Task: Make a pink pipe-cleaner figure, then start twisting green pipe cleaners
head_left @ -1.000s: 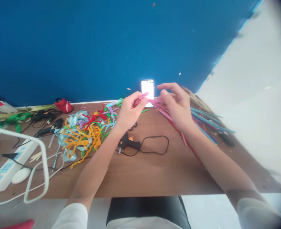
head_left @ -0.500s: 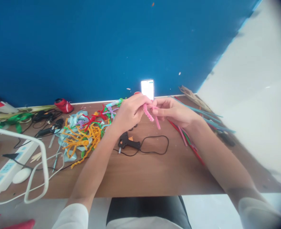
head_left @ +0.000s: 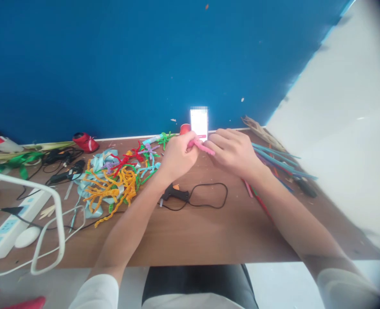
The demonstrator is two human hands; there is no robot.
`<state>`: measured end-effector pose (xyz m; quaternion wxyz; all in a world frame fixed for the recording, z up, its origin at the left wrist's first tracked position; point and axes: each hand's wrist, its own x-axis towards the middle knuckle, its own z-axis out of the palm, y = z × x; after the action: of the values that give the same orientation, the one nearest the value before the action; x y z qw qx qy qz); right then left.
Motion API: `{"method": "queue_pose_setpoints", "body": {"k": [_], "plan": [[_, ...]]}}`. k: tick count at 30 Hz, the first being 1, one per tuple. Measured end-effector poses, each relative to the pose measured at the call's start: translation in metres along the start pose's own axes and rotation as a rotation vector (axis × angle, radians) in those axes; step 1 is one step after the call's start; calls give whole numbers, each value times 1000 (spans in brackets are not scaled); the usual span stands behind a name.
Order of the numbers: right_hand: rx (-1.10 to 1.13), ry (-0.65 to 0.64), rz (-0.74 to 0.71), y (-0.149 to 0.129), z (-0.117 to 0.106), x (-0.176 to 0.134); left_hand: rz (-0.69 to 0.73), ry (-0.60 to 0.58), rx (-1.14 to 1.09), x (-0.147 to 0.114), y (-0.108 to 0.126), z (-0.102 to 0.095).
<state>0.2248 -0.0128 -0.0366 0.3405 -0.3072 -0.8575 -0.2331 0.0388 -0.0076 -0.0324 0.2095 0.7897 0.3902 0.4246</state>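
A pink pipe cleaner (head_left: 204, 146) runs between my two hands, raised over the table in front of a lit phone (head_left: 199, 123). My left hand (head_left: 180, 155) is closed on its folded part. With its back turned up, my right hand (head_left: 233, 152) has curled fingers at the other end of the pink stem; the fingertips are mostly hidden. Beneath my left wrist lies a black glue gun (head_left: 176, 194) with a looped cord.
Left of my arm spreads a heap of orange twisted pipe cleaners (head_left: 114, 189) with ribbon and other colours. Blue stems (head_left: 278, 159) lie at the right. A white power strip (head_left: 19, 219) and a white tubular frame (head_left: 61, 227) occupy the left front. A blue wall (head_left: 144, 64) stands behind.
My right hand has turned over, its back now upward and fingers curled. The pink pipe cleaner's ends no longer hang down; one points right. The phone's screen has changed.
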Motion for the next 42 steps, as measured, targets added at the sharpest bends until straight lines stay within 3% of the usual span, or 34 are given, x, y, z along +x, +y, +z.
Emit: {"method": "queue_pose_setpoints", "body": {"k": [2,4,7,10,12,15,19,25,31,36,40,42], "plan": [[-41,19,39,-3,2,-1,-85,5,-203,1,-1,4],[99,33,190,-5,2,1,-133,26,-324,2,-2,4],[568,17,525,-8,-3,6,-115,54,-291,2,0,0],[1107,-99,860,-6,-7,11,-32,52,-138,1,3,-6],[1382,-176,1000,-4,-6,13,34,44,-10,-1,4,-9],[1598,-234,1039,0,-3,12,197,46,218,0,2,-11],[1662,-258,969,5,-5,8,423,41,395,4,-5,-11],[1598,-433,840,14,-11,5,472,67,415,6,-9,-10],[1450,-393,683,10,-16,7,304,38,226,3,0,-8],[786,-234,397,-1,-23,9,-12,-2,-134,0,6,-4],[192,-35,223,-5,-11,2,-290,-17,-543,2,3,-1],[36,-1,132,-5,-4,-2,-441,-68,-711,4,3,0]]}}
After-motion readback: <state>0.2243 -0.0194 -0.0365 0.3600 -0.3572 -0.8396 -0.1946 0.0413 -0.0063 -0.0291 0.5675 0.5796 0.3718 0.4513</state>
